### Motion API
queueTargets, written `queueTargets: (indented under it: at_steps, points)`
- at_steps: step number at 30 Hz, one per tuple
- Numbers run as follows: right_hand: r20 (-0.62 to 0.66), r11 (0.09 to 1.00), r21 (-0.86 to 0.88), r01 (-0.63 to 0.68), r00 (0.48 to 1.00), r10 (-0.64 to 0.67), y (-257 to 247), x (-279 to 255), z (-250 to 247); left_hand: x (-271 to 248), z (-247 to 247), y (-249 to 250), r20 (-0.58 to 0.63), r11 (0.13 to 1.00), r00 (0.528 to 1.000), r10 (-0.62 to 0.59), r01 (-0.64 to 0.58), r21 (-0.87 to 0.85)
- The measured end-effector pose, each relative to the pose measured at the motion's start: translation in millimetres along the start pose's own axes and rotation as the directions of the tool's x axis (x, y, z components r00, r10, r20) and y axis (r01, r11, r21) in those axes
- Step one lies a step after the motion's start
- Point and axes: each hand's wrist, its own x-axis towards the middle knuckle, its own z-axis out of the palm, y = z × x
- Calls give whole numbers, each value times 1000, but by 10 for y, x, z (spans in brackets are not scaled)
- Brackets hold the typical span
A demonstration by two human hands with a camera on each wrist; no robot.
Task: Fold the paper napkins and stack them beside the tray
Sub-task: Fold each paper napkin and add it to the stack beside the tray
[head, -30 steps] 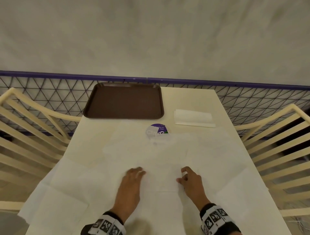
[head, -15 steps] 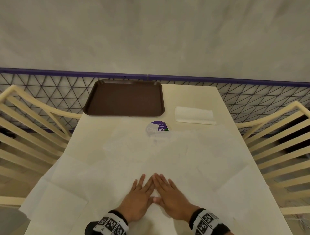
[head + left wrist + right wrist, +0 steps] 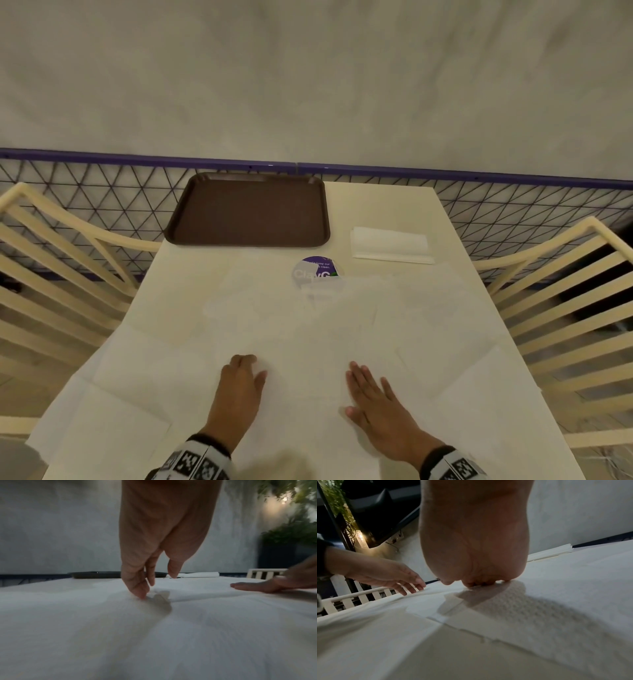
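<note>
**Hands parting across the napkin**

While half a second ago both palms were lying together at centre, they are now spreading apart: the left hand (image 3: 239,387) is touching the unfolded napkins (image 3: 308,342) with curled fingertips, grasping nothing; the right hand (image 3: 376,407) is pressing flat, fingers straight. Likely a crease is being smoothed. At 1 o'clock, the folded stack (image 3: 390,245) is sitting beside the tray (image 3: 248,210).

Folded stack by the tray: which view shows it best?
Head view. The folded stack lies whole and unobstructed, right of the tray, with a gap between. Left wrist shows only its near edge, low and far. Right wrist shows one side, partly behind the right hand.
</note>
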Motion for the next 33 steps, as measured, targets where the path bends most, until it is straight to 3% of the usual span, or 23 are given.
queueTargets:
  at_steps: [3,4,5,6,8,11,13,15,17,20,21,23,26,33]
  points:
    - [-45,999,-30,-23,999,22,55,16,46,168,-23,189,86,954,969,-230,242,-179]
    - [-1,995,-75,-72,997,72,74,-5,36,218,-40,236,120,921,951,-286,307,-239]
    - [63,981,-121,-152,985,161,86,-2,60,277,-44,248,163,895,933,-322,356,-269]
    - [22,957,-200,-212,975,220,119,32,131,319,-58,255,206,885,917,-342,388,-257]
    - [-35,960,-192,-205,979,202,243,121,331,371,-101,237,265,893,901,-344,401,-206]
    - [144,993,76,-93,986,82,112,-17,68,335,-168,238,295,918,917,-267,336,-210]
    - [25,990,141,-5,1000,1,88,2,-35,246,-229,327,261,940,949,-178,242,-242]
    - [-24,969,245,-23,999,29,71,-30,-101,135,-340,476,175,959,983,-50,96,-266]
    - [-127,938,343,-47,987,96,-23,-42,-325,44,-467,663,119,968,989,92,-61,-245]
    - [-427,902,419,101,899,98,-131,3,-695,-16,-662,972,67,956,959,275,-265,-123]
    - [-472,875,460,149,876,100,-158,29,-834,-23,-720,1075,60,945,946,318,-311,-99]
    - [-427,774,598,210,900,85,-178,78,-1113,-23,-831,1295,35,923,925,377,-373,-97]
    - [-247,596,787,158,966,70,-64,159,-1356,73,-961,1542,-12,902,924,382,-375,-214]
    - [-7,490,871,-42,995,98,622,293,-1490,729,-904,1771,-121,878,987,109,-152,-454]
